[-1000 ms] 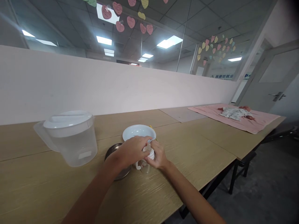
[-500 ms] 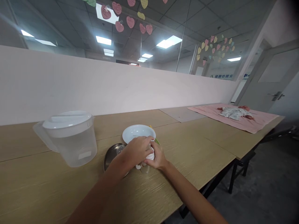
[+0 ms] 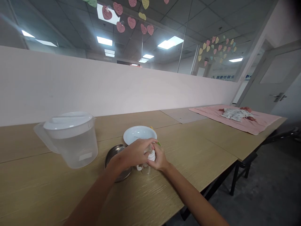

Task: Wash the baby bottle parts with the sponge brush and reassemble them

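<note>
My left hand (image 3: 137, 151) and my right hand (image 3: 160, 158) meet over the table, both closed around what looks like a baby bottle with a white collar (image 3: 152, 155) and a clear teat-like top. Left fingers cover the clear top, while the right hand grips the white collar from the right side. Below the hands a small white curved piece (image 3: 139, 168) and part of a clear body show; the fingers hide the rest. Just behind stands a white bowl (image 3: 131, 131) with a thin utensil in it. A steel dish (image 3: 109, 155) lies partly under my left wrist.
A lidded translucent pitcher (image 3: 77, 147) stands at left on the wooden table (image 3: 199, 147). At far right a baby doll (image 3: 235, 114) in patterned clothes lies on a pink cloth (image 3: 256, 127). A green and yellow object (image 3: 159, 143) peeks out beside the bowl. A low white wall runs behind.
My left wrist has shifted slightly left and its fingers have turned on the bottle's top, exposing more of the clear part and white collar. The right hand stays nearly still.
</note>
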The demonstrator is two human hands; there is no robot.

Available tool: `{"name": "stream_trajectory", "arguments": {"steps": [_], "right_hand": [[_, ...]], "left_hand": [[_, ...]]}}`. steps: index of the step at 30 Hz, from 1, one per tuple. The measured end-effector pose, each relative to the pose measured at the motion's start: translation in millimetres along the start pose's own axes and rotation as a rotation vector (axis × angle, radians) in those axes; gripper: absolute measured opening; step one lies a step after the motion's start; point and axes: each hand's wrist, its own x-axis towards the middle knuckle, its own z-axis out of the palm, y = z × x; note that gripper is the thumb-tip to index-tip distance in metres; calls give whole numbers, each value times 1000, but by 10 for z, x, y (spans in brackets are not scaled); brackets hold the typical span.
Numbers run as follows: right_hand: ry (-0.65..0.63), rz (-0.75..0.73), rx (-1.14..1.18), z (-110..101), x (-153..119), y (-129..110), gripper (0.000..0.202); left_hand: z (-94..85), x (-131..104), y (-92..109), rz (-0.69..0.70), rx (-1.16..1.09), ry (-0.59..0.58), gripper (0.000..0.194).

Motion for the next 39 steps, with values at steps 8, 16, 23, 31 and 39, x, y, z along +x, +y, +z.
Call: {"name": "stream_trajectory", "arguments": {"steps": [8,16,23,31,39], "right_hand": [[-13,15,-18,-7,0,-4,34],[-46,31,-27,-10,16,-16,36],[-53,45,-21,5,4,6,42],[-47,70,49,-7,10,-15,51],[-60,46,39,-7,-1,5,43]], "left_hand": [[17,-7,6,-5,36,-2,48],[-83,12,71,-61,61,152,42],[-82,54,87,-113,49,75,40],[-77,28,42,4,-98,45,41],[-84,19,82,-79,68,67,44]]}}
